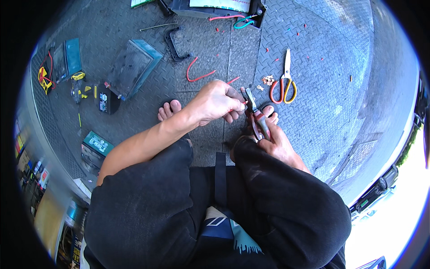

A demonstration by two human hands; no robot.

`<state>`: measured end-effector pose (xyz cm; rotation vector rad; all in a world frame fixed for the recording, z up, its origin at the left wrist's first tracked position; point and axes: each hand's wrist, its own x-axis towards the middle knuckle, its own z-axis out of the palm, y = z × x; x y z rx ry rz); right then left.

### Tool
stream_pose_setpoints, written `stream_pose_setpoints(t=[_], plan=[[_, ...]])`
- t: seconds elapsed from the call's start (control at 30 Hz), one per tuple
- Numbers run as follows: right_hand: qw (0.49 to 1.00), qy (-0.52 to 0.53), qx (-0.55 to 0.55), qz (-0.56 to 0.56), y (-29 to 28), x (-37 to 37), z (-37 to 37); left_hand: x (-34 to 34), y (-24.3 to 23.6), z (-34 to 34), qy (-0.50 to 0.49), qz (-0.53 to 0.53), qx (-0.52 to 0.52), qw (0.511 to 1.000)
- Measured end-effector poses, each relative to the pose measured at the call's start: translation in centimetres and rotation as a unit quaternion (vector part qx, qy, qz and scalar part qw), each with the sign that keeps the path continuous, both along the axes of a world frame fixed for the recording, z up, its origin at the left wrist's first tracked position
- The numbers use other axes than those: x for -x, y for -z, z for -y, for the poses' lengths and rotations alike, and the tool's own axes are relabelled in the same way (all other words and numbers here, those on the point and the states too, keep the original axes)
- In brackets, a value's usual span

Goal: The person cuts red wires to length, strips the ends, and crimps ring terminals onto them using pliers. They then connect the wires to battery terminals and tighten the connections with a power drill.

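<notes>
Left hand [218,102] pinches red piece [246,102] | right hand [278,142] grips pliers [258,115] | wires [226,17] at black case [188,12]

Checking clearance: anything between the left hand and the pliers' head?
Nothing visible: the left hand is right at the head of the pliers in the right hand. Scissors and small copper-coloured pieces lie farther right, out of the way.

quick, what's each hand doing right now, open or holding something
Left hand: closed, pinching a small piece at the pliers' head, too small to identify.
Right hand: closed around the pliers' handles.
</notes>
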<state>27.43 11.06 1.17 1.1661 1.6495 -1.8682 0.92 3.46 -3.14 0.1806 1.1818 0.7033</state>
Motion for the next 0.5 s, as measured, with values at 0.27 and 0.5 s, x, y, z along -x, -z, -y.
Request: stream_pose_setpoints(t=[0.27, 0.5], plan=[[0.999, -0.026, -0.039, -0.003, 0.27, 0.03, 0.08, -0.17, 0.45, 0.13, 0.008, 0.01, 0.0, 1.0], [0.997, -0.054, -0.041, 0.032, -0.21, 0.48, -0.36, -0.44, 0.63, -0.01, 0.007, 0.014, 0.01, 1.0]])
